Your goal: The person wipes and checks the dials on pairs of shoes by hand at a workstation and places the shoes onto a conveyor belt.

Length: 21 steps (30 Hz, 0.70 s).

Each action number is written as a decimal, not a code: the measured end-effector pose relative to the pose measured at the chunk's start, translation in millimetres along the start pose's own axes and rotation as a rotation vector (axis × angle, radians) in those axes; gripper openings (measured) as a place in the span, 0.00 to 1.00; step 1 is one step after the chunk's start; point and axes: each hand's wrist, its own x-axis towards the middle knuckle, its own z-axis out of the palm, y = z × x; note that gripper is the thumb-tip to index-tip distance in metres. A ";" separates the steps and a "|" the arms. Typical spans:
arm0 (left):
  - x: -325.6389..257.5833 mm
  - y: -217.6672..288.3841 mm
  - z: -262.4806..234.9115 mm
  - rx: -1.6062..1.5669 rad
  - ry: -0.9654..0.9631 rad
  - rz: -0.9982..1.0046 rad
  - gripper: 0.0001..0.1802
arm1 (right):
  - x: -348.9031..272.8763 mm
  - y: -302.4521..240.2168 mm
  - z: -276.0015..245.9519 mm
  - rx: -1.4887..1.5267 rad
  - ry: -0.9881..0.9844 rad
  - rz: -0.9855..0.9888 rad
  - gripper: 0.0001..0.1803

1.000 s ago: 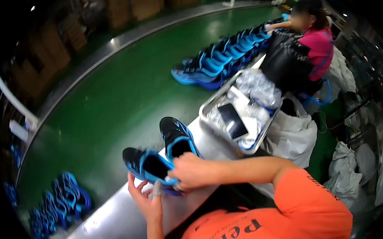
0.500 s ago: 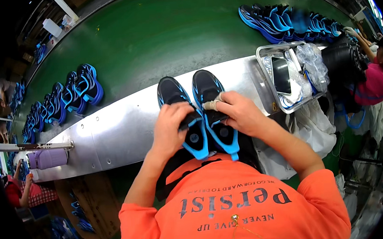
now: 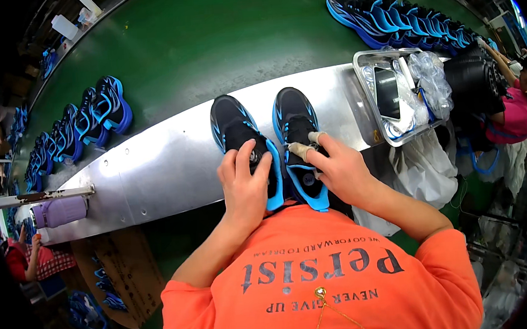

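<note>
On the steel ledge | left hand (image 3: 245,187) grips left shoe (image 3: 237,136) | right hand (image 3: 337,171) grips right shoe (image 3: 296,122) | tray (image 3: 369,96) holds plastic bags (image 3: 430,79)

This is a shoe factory floor, at an assembly line. A wide green conveyor belt (image 3: 206,40) curves past a long bare metal table (image 3: 154,172), and rows of identical black-and-blue sports shoes (image 3: 83,125) lie on the belt near the table's left end, with another row (image 3: 400,17) beyond its right end. A rectangular metal tray (image 3: 372,105) of clear plastic bags sits at the table's right edge, where another worker in a pink top (image 3: 514,119) is busy.
</note>
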 end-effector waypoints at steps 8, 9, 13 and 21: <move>-7.3 -2.5 -9.5 0.008 -0.008 0.082 0.25 | -11.9 -8.7 20.0 -0.190 0.059 -0.176 0.18; -14.2 -4.3 -20.8 -0.048 -0.074 0.074 0.25 | -13.0 -23.2 22.9 -0.233 0.023 -0.189 0.18; -53.4 -14.9 -60.4 0.029 -0.154 0.137 0.16 | -23.2 -87.2 10.7 -0.004 -0.083 -0.036 0.25; -104.0 -24.5 -131.3 -0.475 -0.082 -0.058 0.22 | -34.1 -169.3 -5.9 0.135 -0.237 0.050 0.30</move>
